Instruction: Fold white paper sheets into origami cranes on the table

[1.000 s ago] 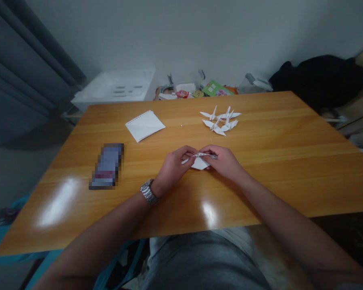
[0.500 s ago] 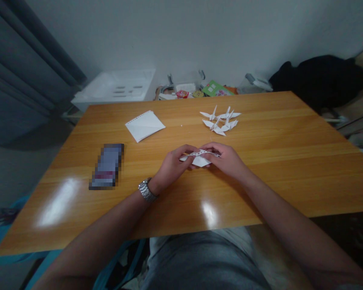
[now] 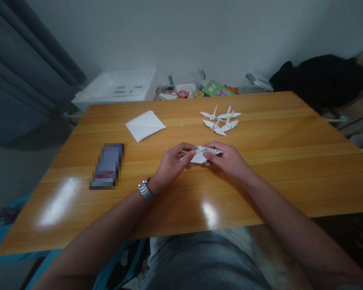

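A small folded sheet of white paper (image 3: pixel 200 156), with punched holes along its far edge, is held between both hands just above the table. My left hand (image 3: pixel 174 161) pinches its left side, the thumb lying on top of the paper. On the right side my right hand (image 3: pixel 225 157) grips it, its thumb pressed on the upper face. The fingers under the paper are mostly hidden. Beyond the hands, several folded paper cranes (image 3: pixel 219 121) sit in a cluster. A stack of white paper sheets (image 3: pixel 145 126) with punched edges lies to the left.
A phone (image 3: pixel 108 166), blurred out, lies left of my hands on the wooden table (image 3: pixel 175 209). Behind the far edge stand a white plastic bin (image 3: pixel 117 86), a green booklet (image 3: pixel 216 88) and small packets. Black cloth (image 3: pixel 317 80) is heaped at the back right.
My thumbs have moved inward onto the paper. Its raised, hole-punched edge now lies flatter, and the hands stay in nearly the same place.
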Demonstrator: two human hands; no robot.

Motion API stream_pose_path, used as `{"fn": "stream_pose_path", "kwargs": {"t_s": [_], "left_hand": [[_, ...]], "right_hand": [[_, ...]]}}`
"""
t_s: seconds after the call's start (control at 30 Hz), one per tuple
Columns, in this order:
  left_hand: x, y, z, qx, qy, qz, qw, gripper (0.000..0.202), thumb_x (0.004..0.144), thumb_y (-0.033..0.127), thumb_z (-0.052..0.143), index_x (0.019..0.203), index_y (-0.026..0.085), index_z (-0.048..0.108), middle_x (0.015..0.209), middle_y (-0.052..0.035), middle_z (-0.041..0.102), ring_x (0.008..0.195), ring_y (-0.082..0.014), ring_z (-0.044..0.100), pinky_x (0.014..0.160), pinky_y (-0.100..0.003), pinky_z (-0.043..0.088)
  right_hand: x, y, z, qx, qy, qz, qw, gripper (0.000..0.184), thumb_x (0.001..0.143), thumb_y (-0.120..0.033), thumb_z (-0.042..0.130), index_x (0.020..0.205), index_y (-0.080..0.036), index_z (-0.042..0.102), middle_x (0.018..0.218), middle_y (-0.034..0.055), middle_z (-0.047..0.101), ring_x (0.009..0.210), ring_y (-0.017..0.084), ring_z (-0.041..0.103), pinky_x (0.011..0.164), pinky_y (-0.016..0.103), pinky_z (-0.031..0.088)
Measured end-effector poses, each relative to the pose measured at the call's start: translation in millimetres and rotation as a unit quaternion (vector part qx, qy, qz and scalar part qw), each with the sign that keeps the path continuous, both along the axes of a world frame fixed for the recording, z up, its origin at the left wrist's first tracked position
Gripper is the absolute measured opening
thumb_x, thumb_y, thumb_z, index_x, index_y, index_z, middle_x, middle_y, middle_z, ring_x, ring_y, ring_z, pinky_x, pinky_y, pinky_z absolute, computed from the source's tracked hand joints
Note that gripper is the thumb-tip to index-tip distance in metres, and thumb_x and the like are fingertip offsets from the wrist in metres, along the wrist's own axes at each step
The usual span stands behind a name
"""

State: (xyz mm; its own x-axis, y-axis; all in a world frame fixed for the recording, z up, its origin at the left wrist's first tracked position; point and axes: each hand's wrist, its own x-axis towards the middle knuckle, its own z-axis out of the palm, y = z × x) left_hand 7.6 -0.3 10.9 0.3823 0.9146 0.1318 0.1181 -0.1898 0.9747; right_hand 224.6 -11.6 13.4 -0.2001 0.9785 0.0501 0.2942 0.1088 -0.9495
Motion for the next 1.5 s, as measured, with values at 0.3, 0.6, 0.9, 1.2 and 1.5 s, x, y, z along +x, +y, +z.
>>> {"fn": "stream_pose_path", "kwargs": {"t_s": [0.3,0.6,0.9,1.2,1.5], "left_hand": [[-4,0,2.6,0.076,0.089,0.041,0.992,0.022,0.093,0.031,0.063,0.110,0.018,0.069,0.101,-0.0051,0.075,0.069,-0.0107,0.068,0.067,-0.021,0.056],[-4,1,1.5,0.063,0.082,0.038,0.994,0.024,0.093,0.028,0.062,0.115,0.019,0.065,0.108,-0.0064,0.072,0.078,-0.0133,0.068,0.068,-0.023,0.056],[-2,7,-4.2,-0.006,0.014,-0.006,1.000,0.029,0.091,0.036,0.067,0.109,0.014,0.065,0.104,-0.0097,0.073,0.090,-0.0178,0.070,0.076,-0.027,0.057],[-1,6,1.2,-0.006,0.014,0.003,1.000,0.029,0.090,0.043,0.071,0.093,0.014,0.070,0.090,-0.0063,0.074,0.081,-0.0158,0.069,0.075,-0.025,0.054],[-2,8,-4.1,-0.034,-0.019,0.022,0.999,0.034,0.086,0.047,0.075,0.088,0.013,0.070,0.081,-0.0048,0.073,0.072,-0.0140,0.065,0.065,-0.023,0.050]], "right_hand": [[-3,-4,3.9,-0.019,0.075,0.007,0.997,0.044,0.079,-0.046,0.079,0.113,-0.020,0.071,0.104,0.0080,0.077,0.082,0.021,0.073,0.076,0.036,0.061],[-1,-2,1.7,-0.034,0.071,-0.007,0.997,0.039,0.084,-0.052,0.074,0.104,-0.019,0.074,0.095,0.0076,0.078,0.075,0.020,0.073,0.075,0.036,0.061],[0,-1,-3.1,0.007,0.012,0.020,1.000,0.031,0.091,-0.044,0.067,0.105,-0.017,0.074,0.096,0.0070,0.077,0.076,0.018,0.071,0.074,0.032,0.057],[0,-2,-5.7,0.044,-0.037,0.053,0.997,0.026,0.092,-0.038,0.066,0.107,-0.020,0.076,0.098,0.0054,0.078,0.082,0.019,0.071,0.078,0.031,0.054],[-3,-3,-6.2,-0.020,0.038,0.033,0.999,0.033,0.089,-0.047,0.070,0.102,-0.017,0.076,0.090,0.0069,0.078,0.076,0.018,0.072,0.073,0.030,0.056]]}}
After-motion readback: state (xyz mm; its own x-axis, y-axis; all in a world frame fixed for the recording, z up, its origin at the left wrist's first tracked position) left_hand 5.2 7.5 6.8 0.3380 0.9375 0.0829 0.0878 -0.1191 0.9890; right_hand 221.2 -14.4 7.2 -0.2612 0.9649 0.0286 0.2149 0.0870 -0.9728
